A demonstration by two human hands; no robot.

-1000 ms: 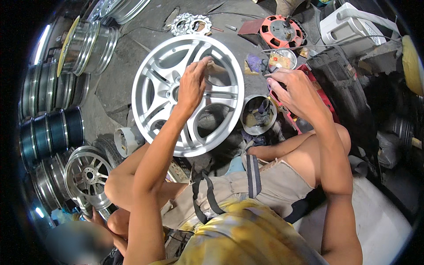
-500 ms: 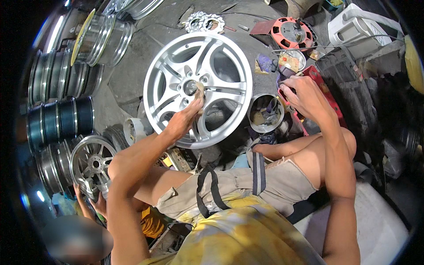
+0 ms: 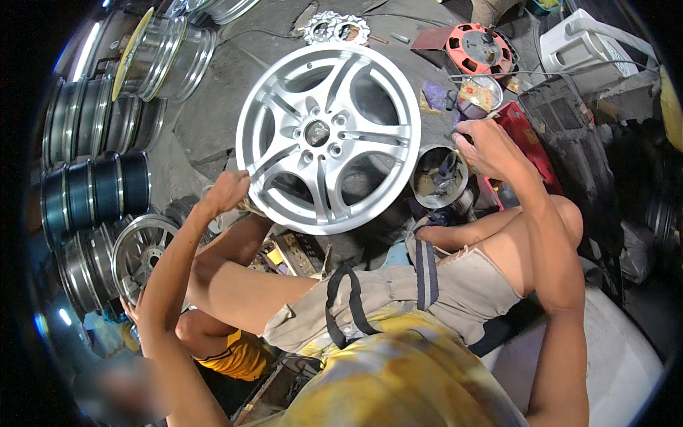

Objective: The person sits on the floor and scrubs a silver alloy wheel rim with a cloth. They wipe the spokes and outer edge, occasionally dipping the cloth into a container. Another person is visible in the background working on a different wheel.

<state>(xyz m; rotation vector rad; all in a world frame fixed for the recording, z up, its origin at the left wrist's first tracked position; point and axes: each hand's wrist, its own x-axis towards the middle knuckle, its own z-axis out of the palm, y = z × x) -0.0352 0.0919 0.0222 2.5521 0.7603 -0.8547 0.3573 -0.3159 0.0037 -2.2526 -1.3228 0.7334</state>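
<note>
A silver five-spoke alloy wheel (image 3: 324, 191) lies face up in front of me. My left hand (image 3: 229, 192) is closed at the left edge of its rim, fingers curled. A bit of tan material shows just below those fingers, but what they hold is hidden. My right hand (image 3: 491, 148) hovers right of the wheel, fingers bent and thumb tucked in; I cannot make out anything in its grip. Beneath and beside it are a red crate (image 3: 532, 149) and a round metal tin (image 3: 441, 198) with scraps inside.
Stacked wheel rims (image 3: 96, 188) line the left side. Another person with a blurred head holds a grey wheel (image 3: 142, 249) at lower left. Beyond my wheel lie silver ring parts (image 3: 336, 30), an orange reel (image 3: 481, 48) and a white plastic stool (image 3: 587, 50). A cable crosses the floor.
My left hand has moved left from the wheel's hub, where it held a tan cloth-like piece, to the rim's left edge. The right hand has stayed nearly in place.
</note>
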